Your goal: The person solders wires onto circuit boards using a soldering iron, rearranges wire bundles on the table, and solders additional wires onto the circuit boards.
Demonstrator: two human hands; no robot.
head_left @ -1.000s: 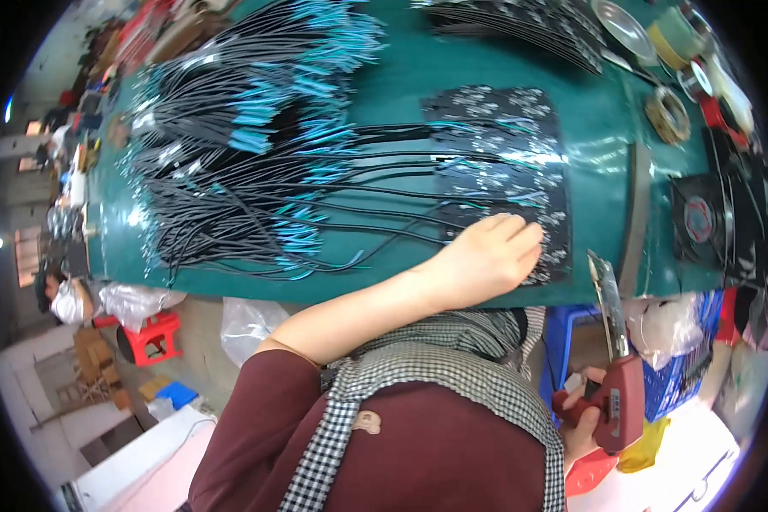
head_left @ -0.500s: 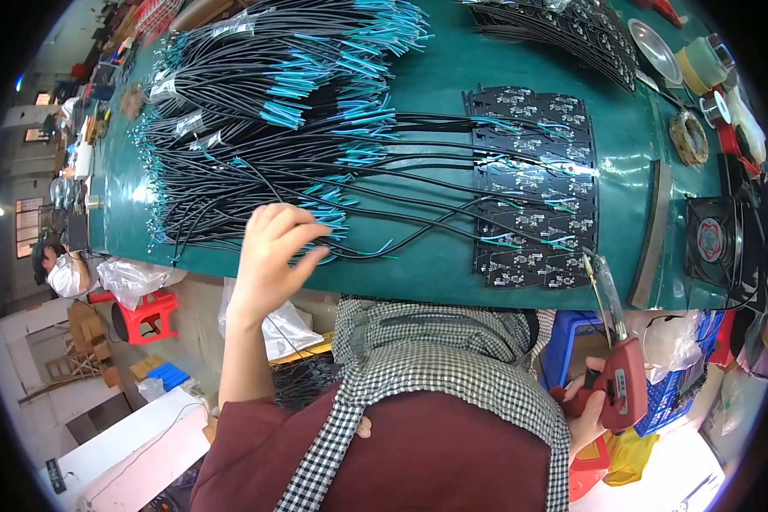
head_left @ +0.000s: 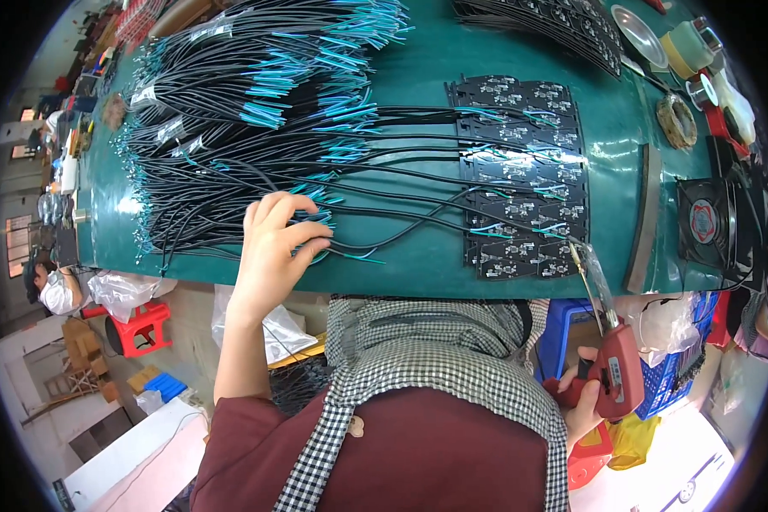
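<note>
My left hand (head_left: 273, 243) hovers at the near edge of the cable pile, thumb and forefinger curved but apart, with no cable visible between them. Under and beside its fingertips lie black cables (head_left: 230, 183) with stripped blue and white wire ends (head_left: 350, 147). My right hand (head_left: 584, 397) grips a red soldering gun (head_left: 620, 375) by its handle. The gun's thin metal tip (head_left: 577, 254) reaches the lower right of the black circuit board panel (head_left: 520, 213). Several cables run from the pile onto this panel, their wire ends resting at its boards.
More black board panels (head_left: 555, 30) are stacked at the far right. Nearby stand a metal dish (head_left: 640, 38), a solder spool (head_left: 701, 92) and a tape roll (head_left: 676, 121). A dark strip (head_left: 646, 218) and a black fan (head_left: 710, 224) sit on the green table (head_left: 418, 60).
My left hand has its thumb and forefinger closer together, nearer the wire ends. The soldering gun's tip stays by the panel's lower right. The whole view has shifted slightly.
</note>
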